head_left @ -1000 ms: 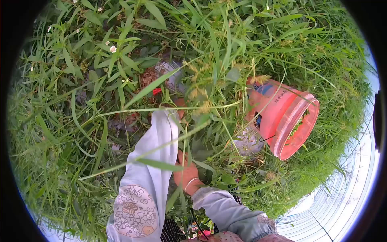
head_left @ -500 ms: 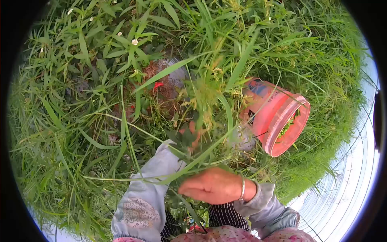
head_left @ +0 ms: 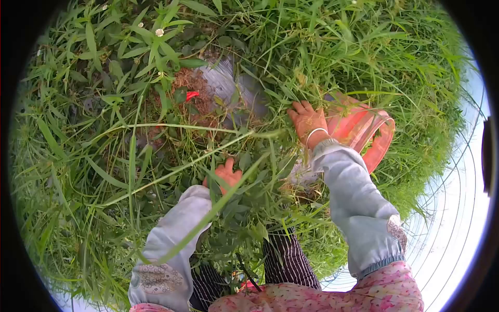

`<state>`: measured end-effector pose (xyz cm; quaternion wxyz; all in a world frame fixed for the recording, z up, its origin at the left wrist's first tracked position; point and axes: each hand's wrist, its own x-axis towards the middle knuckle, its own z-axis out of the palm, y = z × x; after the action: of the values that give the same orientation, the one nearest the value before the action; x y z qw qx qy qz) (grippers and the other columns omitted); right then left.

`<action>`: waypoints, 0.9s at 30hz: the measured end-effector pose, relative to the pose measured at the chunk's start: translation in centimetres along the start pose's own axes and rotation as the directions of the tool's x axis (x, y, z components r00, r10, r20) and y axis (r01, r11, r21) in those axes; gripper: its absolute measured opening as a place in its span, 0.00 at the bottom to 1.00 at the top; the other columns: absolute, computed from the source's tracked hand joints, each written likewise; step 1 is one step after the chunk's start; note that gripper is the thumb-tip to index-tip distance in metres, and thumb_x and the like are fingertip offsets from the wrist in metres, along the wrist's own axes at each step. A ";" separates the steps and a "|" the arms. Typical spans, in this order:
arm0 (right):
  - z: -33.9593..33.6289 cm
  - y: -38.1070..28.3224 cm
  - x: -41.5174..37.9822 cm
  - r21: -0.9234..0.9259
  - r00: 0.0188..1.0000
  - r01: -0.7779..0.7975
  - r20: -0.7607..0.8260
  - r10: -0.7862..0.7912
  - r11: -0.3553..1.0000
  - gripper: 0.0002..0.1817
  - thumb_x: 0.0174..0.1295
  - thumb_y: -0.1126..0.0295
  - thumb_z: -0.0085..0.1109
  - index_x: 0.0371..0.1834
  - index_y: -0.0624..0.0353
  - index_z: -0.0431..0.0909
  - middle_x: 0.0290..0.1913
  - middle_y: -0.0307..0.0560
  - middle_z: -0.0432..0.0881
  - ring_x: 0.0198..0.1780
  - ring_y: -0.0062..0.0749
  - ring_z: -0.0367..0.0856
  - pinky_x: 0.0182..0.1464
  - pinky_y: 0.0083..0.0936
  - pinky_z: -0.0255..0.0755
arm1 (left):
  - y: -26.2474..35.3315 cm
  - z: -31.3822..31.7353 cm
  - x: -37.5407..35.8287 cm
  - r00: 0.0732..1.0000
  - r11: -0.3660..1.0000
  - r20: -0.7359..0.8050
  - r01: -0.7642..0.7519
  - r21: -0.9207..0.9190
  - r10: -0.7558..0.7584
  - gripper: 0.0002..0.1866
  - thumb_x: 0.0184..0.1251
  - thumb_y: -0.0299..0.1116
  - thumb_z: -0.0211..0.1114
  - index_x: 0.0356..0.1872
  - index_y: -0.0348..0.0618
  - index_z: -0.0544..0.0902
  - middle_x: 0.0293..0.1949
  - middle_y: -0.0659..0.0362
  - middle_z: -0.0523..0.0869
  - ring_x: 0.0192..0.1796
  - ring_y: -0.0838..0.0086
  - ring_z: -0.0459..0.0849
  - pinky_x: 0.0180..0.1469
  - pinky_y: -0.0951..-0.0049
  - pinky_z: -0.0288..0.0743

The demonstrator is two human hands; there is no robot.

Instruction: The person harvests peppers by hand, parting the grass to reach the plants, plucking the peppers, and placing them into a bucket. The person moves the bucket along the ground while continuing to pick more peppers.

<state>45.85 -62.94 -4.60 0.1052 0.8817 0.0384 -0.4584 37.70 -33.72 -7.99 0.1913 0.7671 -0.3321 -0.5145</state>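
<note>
My right hand (head_left: 307,124) lies against the tall grass just left of a red plastic bucket (head_left: 347,122), fingers spread. A white bangle circles its wrist. The bucket is tipped on its side, its mouth facing right, with grass blades across it. My left hand (head_left: 227,176) is low among leafy green stems (head_left: 239,208), its visible fingers apart and partly covered by leaves. A long grass stalk (head_left: 182,169) crosses in front of the left sleeve. Beyond my left hand, a small red pepper (head_left: 192,95) shows against brown, dry plant matter.
Grey plastic sheeting (head_left: 221,78) shows through the plants, with another pale patch (head_left: 306,174) below my right hand. Dense grass and weeds (head_left: 67,156) surround me, some with small white flowers (head_left: 159,32). My striped trouser legs (head_left: 288,260) are at the bottom.
My right hand has moved up and right, from near my left forearm to the grass beside the bucket. Grass that screened my left hand has shifted, so more of that hand shows.
</note>
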 end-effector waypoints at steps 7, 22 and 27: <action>1.1 1.3 0.5 -0.005 0.999 -0.024 -0.032 0.024 1.000 0.28 0.56 0.72 0.51 0.63 0.41 0.65 0.69 0.35 0.58 0.71 0.32 0.51 0.64 0.46 0.53 | 1.3 -0.9 -1.0 0.972 0.999 -0.233 0.029 -0.033 -0.036 0.13 0.55 0.32 0.57 0.43 0.42 0.75 0.49 0.39 0.69 0.38 0.50 0.80 0.40 0.55 0.78; -1.6 -6.0 -7.8 0.166 0.867 0.364 -0.419 -0.269 0.916 0.23 0.48 0.71 0.56 0.51 0.43 0.76 0.64 0.35 0.64 0.72 0.37 0.51 0.68 0.53 0.42 | -0.3 -0.4 -1.1 0.912 0.986 -0.390 -0.160 -0.054 0.126 0.18 0.50 0.30 0.62 0.45 0.52 0.78 0.58 0.52 0.70 0.35 0.55 0.80 0.35 0.60 0.78; 0.9 -11.0 -9.1 0.303 0.828 0.545 -0.345 -0.443 0.782 0.17 0.48 0.69 0.55 0.44 0.46 0.78 0.52 0.34 0.74 0.66 0.38 0.60 0.65 0.54 0.46 | 0.1 -0.5 -1.1 0.946 0.998 -0.320 -0.059 -0.039 0.044 0.21 0.47 0.28 0.62 0.48 0.51 0.76 0.52 0.50 0.74 0.37 0.57 0.80 0.37 0.62 0.78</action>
<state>38.09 -52.15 0.64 -0.2022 0.8941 0.1914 -0.3509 37.80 -33.01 -6.98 0.2741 0.8264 -0.3043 -0.3864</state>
